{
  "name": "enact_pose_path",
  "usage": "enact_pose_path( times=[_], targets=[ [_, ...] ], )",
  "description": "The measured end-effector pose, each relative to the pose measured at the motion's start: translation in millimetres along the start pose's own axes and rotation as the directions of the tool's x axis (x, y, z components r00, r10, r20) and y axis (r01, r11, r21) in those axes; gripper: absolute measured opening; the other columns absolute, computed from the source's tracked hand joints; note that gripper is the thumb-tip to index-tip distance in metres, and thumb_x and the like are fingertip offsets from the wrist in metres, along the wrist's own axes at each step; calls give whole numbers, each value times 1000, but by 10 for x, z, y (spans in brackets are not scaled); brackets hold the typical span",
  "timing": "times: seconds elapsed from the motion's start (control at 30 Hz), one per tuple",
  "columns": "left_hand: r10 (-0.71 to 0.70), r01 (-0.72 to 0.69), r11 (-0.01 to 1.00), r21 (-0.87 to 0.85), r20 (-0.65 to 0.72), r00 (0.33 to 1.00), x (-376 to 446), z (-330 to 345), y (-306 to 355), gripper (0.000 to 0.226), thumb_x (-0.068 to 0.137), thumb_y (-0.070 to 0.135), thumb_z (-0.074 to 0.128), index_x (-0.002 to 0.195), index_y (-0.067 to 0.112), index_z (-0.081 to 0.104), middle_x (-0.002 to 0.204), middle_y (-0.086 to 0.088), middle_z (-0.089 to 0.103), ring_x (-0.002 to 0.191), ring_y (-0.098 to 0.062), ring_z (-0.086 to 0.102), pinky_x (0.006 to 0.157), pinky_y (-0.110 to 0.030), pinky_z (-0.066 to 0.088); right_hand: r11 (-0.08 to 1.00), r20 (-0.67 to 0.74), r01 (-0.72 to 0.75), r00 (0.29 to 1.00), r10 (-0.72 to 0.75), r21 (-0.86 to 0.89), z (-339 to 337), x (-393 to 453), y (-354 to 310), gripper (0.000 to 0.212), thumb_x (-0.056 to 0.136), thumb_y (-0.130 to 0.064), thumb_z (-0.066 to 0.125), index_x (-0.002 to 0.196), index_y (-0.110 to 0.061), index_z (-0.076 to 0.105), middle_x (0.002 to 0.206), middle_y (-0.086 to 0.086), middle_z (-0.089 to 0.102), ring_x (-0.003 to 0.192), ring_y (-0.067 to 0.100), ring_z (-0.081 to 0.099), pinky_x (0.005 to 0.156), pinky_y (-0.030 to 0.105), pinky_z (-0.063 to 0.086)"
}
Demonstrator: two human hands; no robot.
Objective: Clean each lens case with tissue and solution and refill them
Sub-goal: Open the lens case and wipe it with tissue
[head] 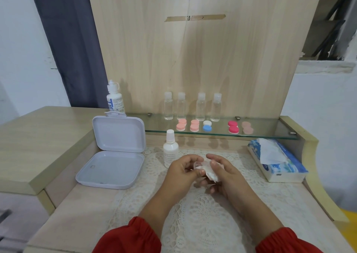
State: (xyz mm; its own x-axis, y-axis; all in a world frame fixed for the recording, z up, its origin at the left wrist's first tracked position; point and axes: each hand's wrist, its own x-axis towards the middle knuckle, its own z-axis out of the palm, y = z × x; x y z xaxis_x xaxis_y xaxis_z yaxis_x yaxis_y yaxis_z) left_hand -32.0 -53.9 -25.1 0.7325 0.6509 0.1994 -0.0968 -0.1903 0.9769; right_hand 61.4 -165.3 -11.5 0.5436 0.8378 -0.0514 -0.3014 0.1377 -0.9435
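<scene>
Both hands busy near centre, over the lace mat. Left hand curled round a small clear lens case, pinching it between thumb and fingertips. Right hand closed on a crumpled tissue, pressing it against the case. Case mostly hidden by fingers, so hard to tell which cup is being wiped.

Just left of the hands and a little farther off, a small white bottle, upright and capped. Far left, an open white box, lid propped up. On the glass shelf at the far side, five capped lens cases in a row, four clear bottles behind them. At the shelf's left end, a solution bottle. Tissue box at right.

Likely trouble from here: a wet, slippery case popping out of the pinch under hard wiping. Tissue shedding scraps inside the cup if rubbed damp. An elbow swing toward the small white bottle tipping it, given how close it stands.
</scene>
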Motion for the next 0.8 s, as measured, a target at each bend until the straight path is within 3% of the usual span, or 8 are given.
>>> enact_pose_path(
  times=[0.13,0.2,0.3,0.43,0.57,0.63,0.7,0.8],
  targets=[
    [-8,8,999,-33,6,1000,-7,12,3,29,86,-1,65,108,15,61,94,-3,68,85,-9,66,78,-23,55,995,-12,48,999,-49,-92,-14,-1,-13,21,92,0,55,113,0,58,82,16,68,56,16,63,49,23,51],
    [-39,41,997,-70,22,999,-2,21,-3,40,84,2,69,116,20,56,98,-9,66,86,-12,66,80,-28,56,987,-39,60,997,-66,-151,-28,13,-2,19,93,-4,57,112,-3,59,87,15,69,61,17,67,53,24,54],
    [-59,61,996,-57,26,998,11,36,-26,54,78,4,75,121,25,51,96,-3,63,86,-11,62,83,-33,56,972,-56,75,994,-89,-222,-47,27,12,18,93,-9,58,111,-11,59,93,16,71,66,17,68,55,25,54],
    [-42,43,999,12,-38,998,23,41,-37,49,77,3,76,117,22,56,103,-12,63,83,-13,61,81,-31,54,980,-50,81,995,-91,-180,-36,37,7,18,94,-8,55,112,-6,56,84,16,69,59,16,65,50,26,52],
    [-54,52,998,-41,-53,997,21,19,-30,34,81,0,71,111,15,64,100,-8,71,89,-18,68,84,-33,56,981,-47,88,994,-98,-175,-37,33,9,17,95,-9,54,111,-8,58,81,18,68,62,20,65,54,28,53],
    [-56,51,996,-75,-64,996,18,7,-12,24,83,0,68,103,14,69,94,-4,74,88,-16,69,78,-25,55,968,-67,93,992,-111,-232,-48,36,11,16,94,-12,56,110,-12,62,85,18,71,68,21,66,62,31,54],
    [-81,67,990,-128,-108,991,28,-7,14,20,85,0,66,99,13,69,86,-2,73,75,-11,66,67,-18,50,961,-103,103,986,-133,-256,-67,52,26,15,94,-11,57,107,-14,64,85,11,72,71,17,67,65,31,54],
    [-105,56,976,-211,-233,967,57,-24,43,16,89,-2,60,97,11,64,78,-6,70,56,-7,57,54,-18,46,934,-174,132,964,-199,-333,-102,88,36,16,91,-10,60,106,-14,65,83,3,74,74,13,67,66,26,53]
  ],
)
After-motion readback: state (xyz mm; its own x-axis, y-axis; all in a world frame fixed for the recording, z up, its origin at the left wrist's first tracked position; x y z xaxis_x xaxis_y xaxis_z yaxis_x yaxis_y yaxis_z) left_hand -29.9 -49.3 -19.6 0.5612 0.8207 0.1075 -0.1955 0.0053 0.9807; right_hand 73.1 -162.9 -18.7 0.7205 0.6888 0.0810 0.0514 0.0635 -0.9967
